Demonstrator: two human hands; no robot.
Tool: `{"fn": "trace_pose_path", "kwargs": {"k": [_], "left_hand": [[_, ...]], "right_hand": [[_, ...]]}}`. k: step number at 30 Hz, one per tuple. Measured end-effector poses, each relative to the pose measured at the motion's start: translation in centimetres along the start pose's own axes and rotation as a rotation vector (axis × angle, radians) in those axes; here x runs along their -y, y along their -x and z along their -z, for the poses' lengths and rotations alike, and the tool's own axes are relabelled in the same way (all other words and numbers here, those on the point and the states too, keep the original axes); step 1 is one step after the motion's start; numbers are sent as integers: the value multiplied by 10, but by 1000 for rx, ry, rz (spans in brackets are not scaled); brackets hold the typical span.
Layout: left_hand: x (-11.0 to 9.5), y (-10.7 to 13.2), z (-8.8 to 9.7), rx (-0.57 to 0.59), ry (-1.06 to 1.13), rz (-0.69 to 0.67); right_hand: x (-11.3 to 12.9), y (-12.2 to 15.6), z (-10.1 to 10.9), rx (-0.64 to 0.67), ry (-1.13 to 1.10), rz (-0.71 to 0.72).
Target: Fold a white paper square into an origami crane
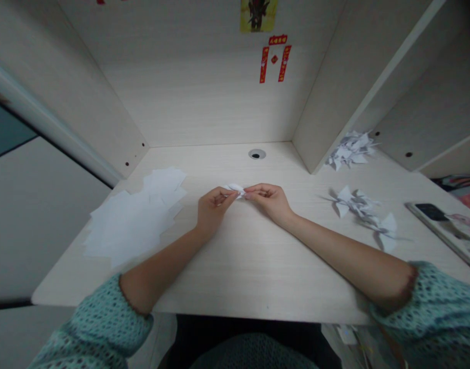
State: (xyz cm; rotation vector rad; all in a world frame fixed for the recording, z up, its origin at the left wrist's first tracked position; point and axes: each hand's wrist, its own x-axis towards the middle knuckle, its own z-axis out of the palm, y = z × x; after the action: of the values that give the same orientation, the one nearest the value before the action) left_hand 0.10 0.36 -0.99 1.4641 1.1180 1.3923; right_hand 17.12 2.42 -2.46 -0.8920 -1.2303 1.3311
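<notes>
Between my two hands, just above the desk, is a small folded piece of white paper [235, 188]. My left hand [215, 207] pinches its left side between thumb and fingers. On the other side, my right hand [271, 202] grips it with the thumb and fingertips. The fingertips cover much of the paper, so its exact folded shape is hard to make out. Left of my hands lies a spread of flat white paper sheets [137, 220], overlapping each other. To the right, several folded paper pieces [360, 205] with pointed, fanned ends lie in a loose row.
A heap of folded papers [352, 148] sits behind the upright divider [336, 102]. At the right edge lies a phone [434, 218]. The desk [235, 277] has a round cable hole [257, 154] near the back panel, which carries red stickers [274, 59].
</notes>
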Motion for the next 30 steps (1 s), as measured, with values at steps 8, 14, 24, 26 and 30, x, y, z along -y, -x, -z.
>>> {"fn": "trace_pose_path", "kwargs": {"k": [8,14,24,26,30], "left_hand": [[3,0,0,-26,46,38],[1,1,-1,-52,2,25],[1,1,-3,-57,44,73],[-1,1,-3,-58,57,78],[-3,0,-2,-67,25,79]], "right_hand": [[2,0,-1,11,-36,-19],[1,1,-2,5,-9,-2],[0,1,-4,-2,-37,7],[0,1,-4,-2,-28,7],[0,1,-3,-5,1,19]]}}
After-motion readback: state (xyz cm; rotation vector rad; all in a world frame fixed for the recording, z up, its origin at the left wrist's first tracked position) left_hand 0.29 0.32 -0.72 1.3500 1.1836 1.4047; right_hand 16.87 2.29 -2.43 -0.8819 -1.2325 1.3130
